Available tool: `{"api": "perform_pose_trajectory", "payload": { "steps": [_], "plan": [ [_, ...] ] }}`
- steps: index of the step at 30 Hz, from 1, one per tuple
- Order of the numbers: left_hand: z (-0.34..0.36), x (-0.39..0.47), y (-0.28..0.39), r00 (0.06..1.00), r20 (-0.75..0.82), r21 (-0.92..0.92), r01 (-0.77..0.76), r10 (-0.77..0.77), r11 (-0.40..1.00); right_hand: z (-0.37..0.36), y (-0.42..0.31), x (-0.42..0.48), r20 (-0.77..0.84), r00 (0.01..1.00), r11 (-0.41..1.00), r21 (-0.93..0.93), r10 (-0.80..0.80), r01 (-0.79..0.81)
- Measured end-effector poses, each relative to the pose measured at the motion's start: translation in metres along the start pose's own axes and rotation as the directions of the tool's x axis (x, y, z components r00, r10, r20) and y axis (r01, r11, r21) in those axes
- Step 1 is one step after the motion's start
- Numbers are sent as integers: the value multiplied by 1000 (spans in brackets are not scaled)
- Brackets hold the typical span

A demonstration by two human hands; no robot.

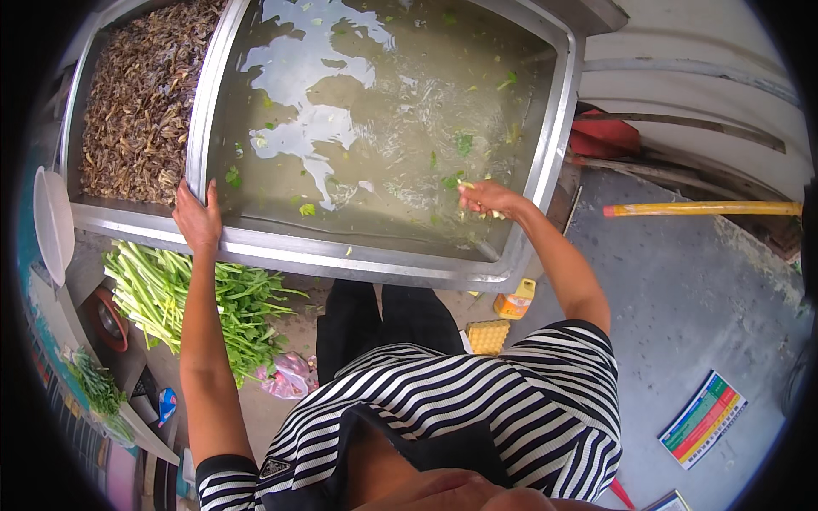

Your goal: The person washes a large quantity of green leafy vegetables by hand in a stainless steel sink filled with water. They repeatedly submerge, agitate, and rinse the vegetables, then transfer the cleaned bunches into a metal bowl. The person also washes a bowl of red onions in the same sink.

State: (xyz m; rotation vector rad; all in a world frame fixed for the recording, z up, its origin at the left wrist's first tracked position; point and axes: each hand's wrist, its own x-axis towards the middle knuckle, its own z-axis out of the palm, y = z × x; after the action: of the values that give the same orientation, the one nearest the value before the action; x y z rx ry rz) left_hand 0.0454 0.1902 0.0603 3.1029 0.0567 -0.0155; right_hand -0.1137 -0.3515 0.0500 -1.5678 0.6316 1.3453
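A two-basin stainless steel sink (pixel 358 257) stretches before me. My left hand (pixel 197 217) grips the front end of its metal divider (pixel 211 89). Murky water (pixel 358 153) fills the right basin, with loose green leaves (pixel 464 144) and scraps adrift. At that basin's front right, just at the water, my right hand (pixel 489 199) is closed around small pale green vegetable pieces (pixel 470 185). Ripples spread around it. Brown shredded pieces (pixel 137 108), perhaps a dried or soaked food, heap up in the left basin.
Below the sink's front left lies a big pile of celery-like stalks (pixel 150 290), near a pink plastic bag (pixel 287 377). A white basin (pixel 53 223) leans at far left. By my legs are a yellow jug (pixel 515 300) and egg trays (pixel 487 336). A yellow pole (pixel 703 209) juts in from the right.
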Motion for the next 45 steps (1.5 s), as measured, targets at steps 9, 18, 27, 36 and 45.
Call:
{"api": "perform_pose_trajectory", "payload": {
  "steps": [9,18,27,36,45],
  "plan": [
    [-1,1,0,1000,3,-35,-4,4,999,-81,-41,-37,-441,833,880,-462,-336,111],
    [4,1,-7,1000,-23,-26,-13,13,1000,63,11,40,230,963,917,-338,-139,212],
    [1,0,0,1000,-12,-19,-8,8,1000,99,-57,3,-262,946,926,272,-192,263],
    [15,0,-14,999,-43,-43,-19,17,999,-131,-46,43,-667,300,600,-745,-682,-292],
    [2,-1,-8,997,-82,-68,-3,-2,998,-84,-101,89,-673,682,947,-92,-287,307]
  ]
}}
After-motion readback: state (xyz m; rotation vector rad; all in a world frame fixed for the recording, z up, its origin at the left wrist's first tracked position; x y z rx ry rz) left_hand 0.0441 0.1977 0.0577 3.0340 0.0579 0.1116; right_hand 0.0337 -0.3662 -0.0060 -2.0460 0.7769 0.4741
